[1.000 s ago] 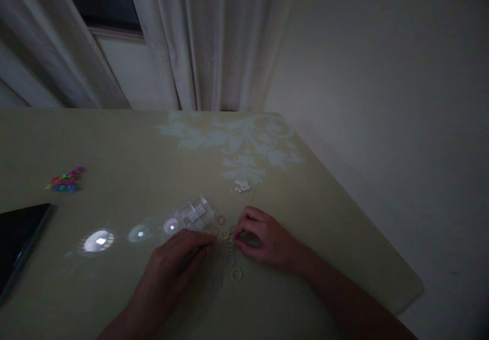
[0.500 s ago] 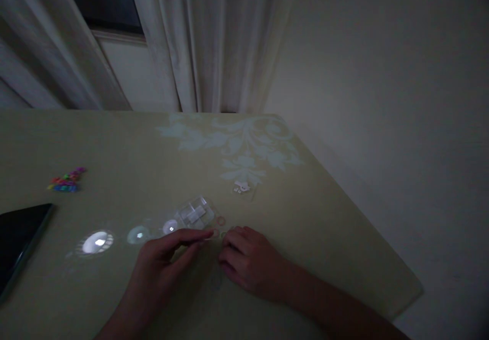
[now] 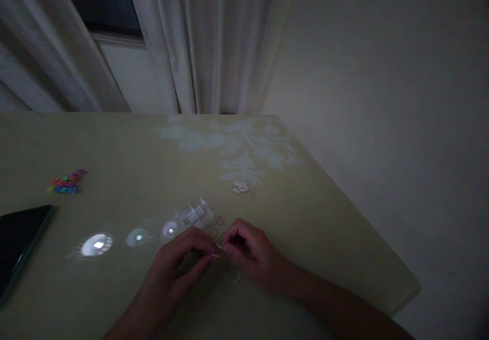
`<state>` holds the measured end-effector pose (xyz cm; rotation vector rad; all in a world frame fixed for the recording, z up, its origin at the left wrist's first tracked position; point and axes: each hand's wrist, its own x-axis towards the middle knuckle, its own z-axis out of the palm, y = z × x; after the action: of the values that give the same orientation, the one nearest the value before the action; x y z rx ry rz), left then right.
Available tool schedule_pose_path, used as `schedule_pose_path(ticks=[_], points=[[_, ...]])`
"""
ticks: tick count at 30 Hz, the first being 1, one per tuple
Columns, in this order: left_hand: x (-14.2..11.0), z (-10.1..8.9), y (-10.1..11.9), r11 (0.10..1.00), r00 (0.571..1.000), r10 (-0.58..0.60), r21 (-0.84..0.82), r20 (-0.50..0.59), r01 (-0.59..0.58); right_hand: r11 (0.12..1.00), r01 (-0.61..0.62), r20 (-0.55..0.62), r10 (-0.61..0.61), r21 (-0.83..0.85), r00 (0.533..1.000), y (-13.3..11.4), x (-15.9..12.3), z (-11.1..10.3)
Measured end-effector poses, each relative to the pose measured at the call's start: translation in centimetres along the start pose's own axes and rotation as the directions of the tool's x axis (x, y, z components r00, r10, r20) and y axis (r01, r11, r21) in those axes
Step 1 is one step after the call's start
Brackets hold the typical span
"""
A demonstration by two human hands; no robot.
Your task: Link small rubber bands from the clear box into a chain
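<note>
My left hand (image 3: 183, 263) is closed in a pinch, with a thin pale strip (image 3: 216, 255) showing at its fingertips. My right hand (image 3: 254, 253) faces it, thumb and forefinger pinched on a small thin pale band (image 3: 219, 246). The fingertips of both hands nearly meet. Just beyond them lie a small pinkish ring (image 3: 220, 220) and a yellowish ring (image 3: 221, 235). Another thin yellowish ring (image 3: 236, 276) shows below my right hand. Behind my left hand stands a clear divided plastic box (image 3: 194, 212). Dim light and blur hide the finer details.
Small white pieces (image 3: 241, 187) lie farther back on the table (image 3: 324, 238). A heap of colourful small pieces (image 3: 66, 182) sits at left, above a dark flat device (image 3: 23, 243). Curtains (image 3: 206, 44) hang behind the table, and a wall (image 3: 382, 100) borders its right side.
My right hand has turned and shifted slightly, its thumb and forefinger now showing in a pinch. My left fingers have curled and moved right. A yellowish ring now shows below the right hand.
</note>
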<state>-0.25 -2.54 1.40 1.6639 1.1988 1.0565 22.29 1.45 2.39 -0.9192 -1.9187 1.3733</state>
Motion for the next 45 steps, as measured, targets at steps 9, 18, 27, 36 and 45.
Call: schedule_pose_path(ticks=[9, 18, 27, 36, 45], points=[[0.2, -0.2, -0.4, 0.983, 0.984, 0.155, 0.111, -0.086, -0.145, 0.989, 0.073, -0.058, -0.081, -0.132, 0.995, 0.7, 0.5, -1.4], [0.2, -0.2, 0.3, 0.997, 0.985, 0.042, 0.071, -0.169, -0.030, 0.876, 0.179, 0.138, -0.130, -0.447, 0.982, 2.5, 0.8, -2.4], [0.2, -0.3, 0.4, 0.996, 0.989, 0.007, 0.084, -0.148, 0.005, 0.888, 0.135, 0.100, -0.101, -0.440, 0.990, 1.7, 0.8, -2.1], [0.3, -0.3, 0.2, 0.994, 0.990, 0.052, 0.099, -0.134, -0.039, 0.909, 0.130, 0.096, -0.100, -0.397, 0.990, 1.6, 0.7, -1.9], [-0.2, 0.4, -0.5, 0.991, 0.996, 0.076, 0.116, -0.038, -0.071, 0.994, 0.043, 0.028, -0.040, -0.098, 0.999, 0.3, 0.6, -1.7]])
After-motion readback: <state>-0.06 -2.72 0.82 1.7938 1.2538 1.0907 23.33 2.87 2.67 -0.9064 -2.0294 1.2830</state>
